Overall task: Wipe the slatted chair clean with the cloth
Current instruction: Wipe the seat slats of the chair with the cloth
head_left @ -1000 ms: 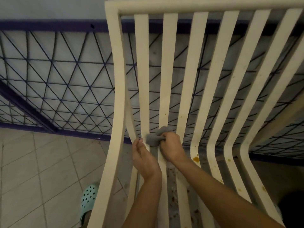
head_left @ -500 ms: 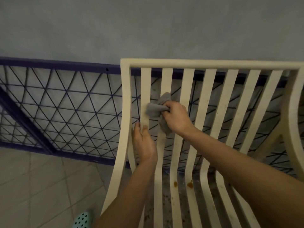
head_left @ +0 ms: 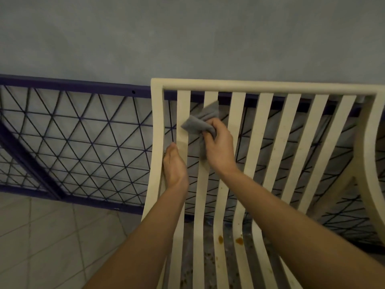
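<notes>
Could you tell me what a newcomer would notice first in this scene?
The cream slatted chair fills the right half, in front of a purple metal grille. Near its upper left, the right hand grips a grey cloth against the first two slats, with the left hand lying flat just below. Orange-brown stains spot the slats lower down.
</notes>
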